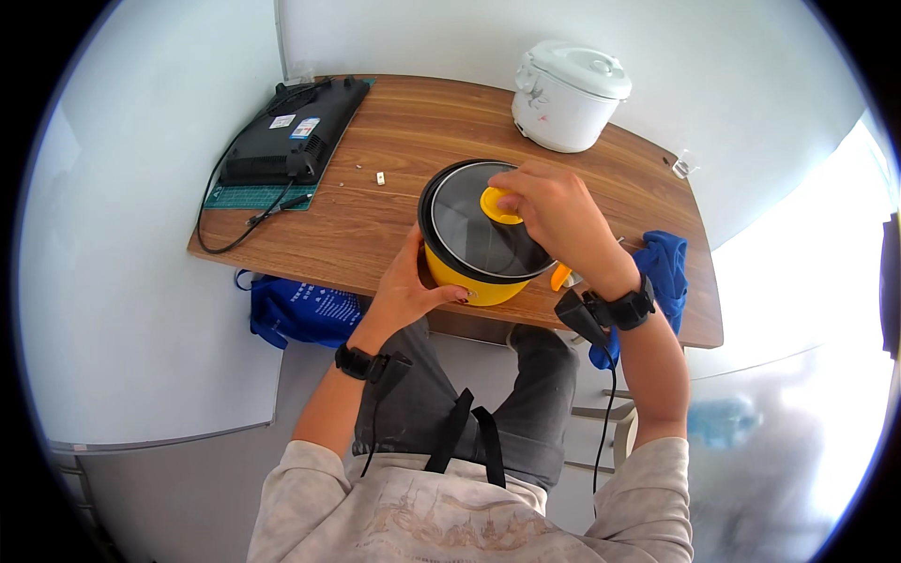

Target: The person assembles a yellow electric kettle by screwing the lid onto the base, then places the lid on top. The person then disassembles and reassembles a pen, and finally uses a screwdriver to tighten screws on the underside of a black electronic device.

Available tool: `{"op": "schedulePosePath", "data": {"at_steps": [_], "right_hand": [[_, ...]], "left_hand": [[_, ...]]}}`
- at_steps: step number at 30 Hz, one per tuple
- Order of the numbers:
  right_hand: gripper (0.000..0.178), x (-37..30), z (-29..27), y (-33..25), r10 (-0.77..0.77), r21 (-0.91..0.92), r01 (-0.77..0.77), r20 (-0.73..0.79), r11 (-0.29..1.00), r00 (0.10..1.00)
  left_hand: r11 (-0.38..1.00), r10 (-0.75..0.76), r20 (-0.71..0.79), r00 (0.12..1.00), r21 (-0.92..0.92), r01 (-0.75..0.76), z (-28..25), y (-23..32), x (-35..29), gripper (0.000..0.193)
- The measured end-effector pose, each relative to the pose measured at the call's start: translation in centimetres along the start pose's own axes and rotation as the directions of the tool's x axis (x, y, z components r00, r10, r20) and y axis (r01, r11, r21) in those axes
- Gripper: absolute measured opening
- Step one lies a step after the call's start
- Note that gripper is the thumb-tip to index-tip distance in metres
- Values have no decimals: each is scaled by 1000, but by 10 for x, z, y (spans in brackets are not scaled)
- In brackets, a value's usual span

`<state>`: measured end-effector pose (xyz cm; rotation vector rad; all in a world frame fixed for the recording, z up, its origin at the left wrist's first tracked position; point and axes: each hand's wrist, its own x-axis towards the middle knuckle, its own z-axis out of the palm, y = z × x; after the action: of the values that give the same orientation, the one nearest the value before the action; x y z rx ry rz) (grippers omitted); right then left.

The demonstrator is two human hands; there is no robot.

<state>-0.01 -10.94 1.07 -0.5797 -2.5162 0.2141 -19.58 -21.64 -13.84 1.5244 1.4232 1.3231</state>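
Note:
A yellow electric cooking pot (pixel 479 290) with a black rim stands near the front edge of the wooden table. Its round glass lid (pixel 462 220) rests on or just at the rim; I cannot tell whether it is fully seated. My right hand (pixel 554 211) grips the lid's yellow knob (pixel 500 205) from above, fingers closed round it. Against the pot's left side lies my left hand (pixel 409 289), thumb along the front and fingers spread round the wall, steadying contact with it. Part of an orange-yellow item (pixel 560 277) shows beside the pot, under my right wrist.
At the back right stands a white rice cooker (pixel 569 98). A black flat appliance (pixel 291 131) with a cable lies on a green cutting mat (pixel 246 197) at the left. A blue cloth (pixel 663 267) drapes over the right front edge, and a blue bag (pixel 305 310) hangs below the table.

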Motion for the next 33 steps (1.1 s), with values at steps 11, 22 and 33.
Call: {"op": "schedulePosePath", "data": {"at_steps": [11, 22, 33], "right_hand": [[17, -8, 12, 13, 17, 5, -17, -21, 1000, 1000], [20, -10, 5, 23, 94, -6, -94, -19, 996, 995], [56, -33, -34, 60, 344, -9, -346, -78, 938, 936]], "left_hand": [[997, 5, 1, 1000, 77, -5, 14, -8, 8, 116], [996, -66, 41, 997, -54, 68, 28, 4, 18, 113], [991, -113, -63, 992, -80, 108, 21, 17, 63, 75]]}}
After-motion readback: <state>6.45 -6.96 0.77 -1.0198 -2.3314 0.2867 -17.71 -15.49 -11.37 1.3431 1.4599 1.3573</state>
